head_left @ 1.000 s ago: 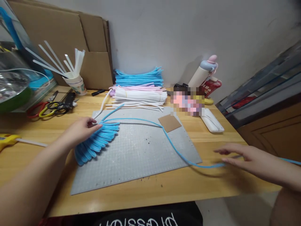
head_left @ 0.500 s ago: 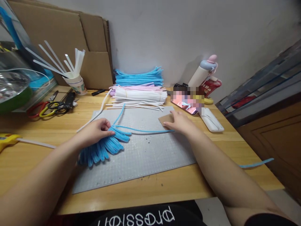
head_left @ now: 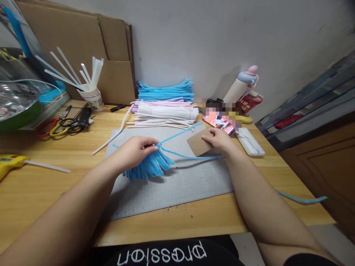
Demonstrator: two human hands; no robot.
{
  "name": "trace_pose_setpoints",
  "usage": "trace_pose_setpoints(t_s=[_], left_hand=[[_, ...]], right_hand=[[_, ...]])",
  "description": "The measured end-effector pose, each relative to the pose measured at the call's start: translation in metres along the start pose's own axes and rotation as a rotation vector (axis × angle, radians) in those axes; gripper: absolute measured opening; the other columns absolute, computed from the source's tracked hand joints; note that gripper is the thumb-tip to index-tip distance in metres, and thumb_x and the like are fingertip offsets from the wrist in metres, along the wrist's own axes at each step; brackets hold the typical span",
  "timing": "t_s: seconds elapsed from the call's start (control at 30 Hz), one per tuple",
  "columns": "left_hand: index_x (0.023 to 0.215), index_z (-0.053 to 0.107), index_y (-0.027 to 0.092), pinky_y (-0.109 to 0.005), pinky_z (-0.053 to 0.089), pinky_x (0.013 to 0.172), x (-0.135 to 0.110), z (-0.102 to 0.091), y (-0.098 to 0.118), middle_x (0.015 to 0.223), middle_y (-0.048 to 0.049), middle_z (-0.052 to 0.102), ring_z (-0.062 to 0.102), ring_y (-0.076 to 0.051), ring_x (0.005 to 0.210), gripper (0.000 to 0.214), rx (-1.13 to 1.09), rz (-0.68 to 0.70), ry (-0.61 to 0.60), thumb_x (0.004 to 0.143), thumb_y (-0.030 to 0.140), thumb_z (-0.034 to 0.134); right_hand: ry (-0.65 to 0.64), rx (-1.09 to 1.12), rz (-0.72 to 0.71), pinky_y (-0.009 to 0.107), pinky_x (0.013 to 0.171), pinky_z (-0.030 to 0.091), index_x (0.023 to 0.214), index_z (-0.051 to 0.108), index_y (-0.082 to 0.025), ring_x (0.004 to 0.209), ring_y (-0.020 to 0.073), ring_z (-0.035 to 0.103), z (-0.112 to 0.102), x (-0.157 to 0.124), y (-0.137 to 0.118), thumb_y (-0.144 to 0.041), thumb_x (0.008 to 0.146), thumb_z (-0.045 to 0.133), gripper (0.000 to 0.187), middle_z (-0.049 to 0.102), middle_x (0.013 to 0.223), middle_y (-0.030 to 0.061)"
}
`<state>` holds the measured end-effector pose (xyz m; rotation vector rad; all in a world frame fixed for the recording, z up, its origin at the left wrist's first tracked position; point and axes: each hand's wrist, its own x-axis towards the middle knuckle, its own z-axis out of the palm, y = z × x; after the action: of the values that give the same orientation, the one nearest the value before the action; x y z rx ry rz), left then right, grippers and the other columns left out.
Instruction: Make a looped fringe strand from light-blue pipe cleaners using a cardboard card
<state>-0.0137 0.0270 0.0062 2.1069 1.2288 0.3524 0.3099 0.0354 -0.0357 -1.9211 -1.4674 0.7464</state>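
My left hand (head_left: pixel 137 150) pinches a bundle of folded blue pipe-cleaner loops (head_left: pixel 151 167) and holds it lifted a little above the grey cutting mat (head_left: pixel 177 184). A long blue pipe cleaner (head_left: pixel 194 157) runs from the bundle to the right, under my right arm and off the table edge. My right hand (head_left: pixel 219 140) grips a small brown cardboard piece (head_left: pixel 198 146) at the mat's far right corner.
Stacks of blue, pink and white pipe cleaners (head_left: pixel 166 105) lie at the back. A cup of glue sticks (head_left: pixel 93 98), scissors (head_left: pixel 59 125), a yellow glue gun (head_left: pixel 11 162), a phone (head_left: pixel 220 123), a white case (head_left: pixel 251 142) and a bottle (head_left: pixel 240 87) surround the mat. Cardboard (head_left: pixel 83 40) leans on the wall.
My right hand came in from the table's right edge to the cardboard piece and took hold of it. My left hand raised the blue bundle and shifted it right toward the mat's middle.
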Motion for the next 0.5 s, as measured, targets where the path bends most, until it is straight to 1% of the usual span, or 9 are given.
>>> trace_pose_setpoints(t_s=[0.03,0.07,0.13,0.17,0.23,0.3,0.33,0.4,0.5], left_hand=[[0.102,0.069,0.023,-0.028,0.045,0.083,0.0,0.001,0.0,0.105,-0.0007,0.071,0.063,-0.022,0.096,0.033,-0.01,0.003,0.002,0.085,0.043,0.05],[0.102,0.07,0.023,-0.028,0.045,0.083,0.0,0.001,0.001,0.106,-0.0006,0.071,0.063,-0.022,0.096,0.033,-0.014,0.005,0.002,0.084,0.043,0.05],[0.102,0.071,0.023,-0.028,0.046,0.082,-0.001,0.001,0.004,0.106,-0.0002,0.072,0.064,-0.022,0.095,0.033,-0.021,0.01,0.0,0.084,0.043,0.051],[0.102,0.071,0.024,-0.027,0.047,0.081,-0.001,0.0,0.006,0.106,0.0,0.072,0.064,-0.021,0.095,0.033,-0.029,0.011,-0.001,0.084,0.043,0.052],[0.102,0.071,0.024,-0.027,0.047,0.079,-0.003,0.0,0.009,0.104,0.0004,0.072,0.064,-0.021,0.093,0.032,-0.059,0.011,-0.01,0.084,0.042,0.052],[0.102,0.071,0.025,-0.026,0.048,0.077,-0.005,0.001,0.011,0.101,0.0008,0.073,0.065,-0.02,0.091,0.03,-0.084,0.023,-0.017,0.085,0.041,0.052],[0.101,0.072,0.025,-0.026,0.047,0.076,-0.006,0.001,0.011,0.098,0.0009,0.073,0.065,-0.019,0.089,0.029,-0.086,0.036,-0.012,0.085,0.04,0.053],[0.097,0.072,0.024,-0.025,0.047,0.074,-0.009,0.003,0.01,0.094,0.0006,0.073,0.064,-0.018,0.085,0.027,-0.072,0.064,0.008,0.086,0.039,0.053],[0.092,0.072,0.022,-0.025,0.046,0.071,-0.013,0.005,0.007,0.087,-0.0005,0.072,0.063,-0.016,0.079,0.026,-0.041,0.111,0.052,0.087,0.038,0.052]], right_hand=[[-0.013,0.054,-0.032,0.033,0.069,0.046,0.093,0.06,-0.016,0.078,0.0228,0.06,-0.001,-0.003,-0.005,-0.036,0.069,0.064,0.031,0.066,0.086,0.008],[-0.019,0.119,-0.081,0.032,0.07,0.046,0.089,0.06,-0.017,0.078,0.0208,0.06,-0.001,-0.008,-0.012,-0.037,0.072,0.06,0.026,0.066,0.085,0.0057],[0.006,0.359,-0.211,0.031,0.074,0.045,0.089,0.059,-0.019,0.08,0.0186,0.06,0.005,-0.018,-0.026,-0.037,0.074,0.057,0.023,0.066,0.087,0.0027],[-0.009,0.425,-0.224,0.03,0.074,0.045,0.087,0.058,-0.02,0.079,0.0179,0.059,0.01,-0.024,-0.033,-0.036,0.074,0.057,0.02,0.065,0.083,0.0014],[-0.041,0.46,-0.185,0.03,0.07,0.044,0.078,0.058,-0.02,0.072,0.0167,0.058,0.024,-0.036,-0.046,-0.034,0.071,0.06,0.016,0.063,0.072,-0.0004],[-0.191,0.551,-0.127,0.029,0.068,0.045,0.081,0.06,-0.019,0.071,0.0167,0.059,0.035,-0.048,-0.057,-0.034,0.07,0.062,0.018,0.065,0.074,0.0003],[-0.245,0.599,-0.085,0.029,0.066,0.045,0.082,0.061,-0.019,0.07,0.0166,0.059,0.038,-0.054,-0.061,-0.035,0.07,0.063,0.021,0.065,0.074,0.0007],[-0.3,0.674,-0.033,0.028,0.064,0.046,0.083,0.062,-0.017,0.068,0.0161,0.06,0.038,-0.062,-0.065,-0.036,0.069,0.065,0.024,0.066,0.075,0.0013],[-0.327,0.742,0.02,0.026,0.063,0.045,0.08,0.063,-0.016,0.066,0.0148,0.06,0.031,-0.067,-0.064,-0.035,0.068,0.068,0.023,0.066,0.071,0.0006]])
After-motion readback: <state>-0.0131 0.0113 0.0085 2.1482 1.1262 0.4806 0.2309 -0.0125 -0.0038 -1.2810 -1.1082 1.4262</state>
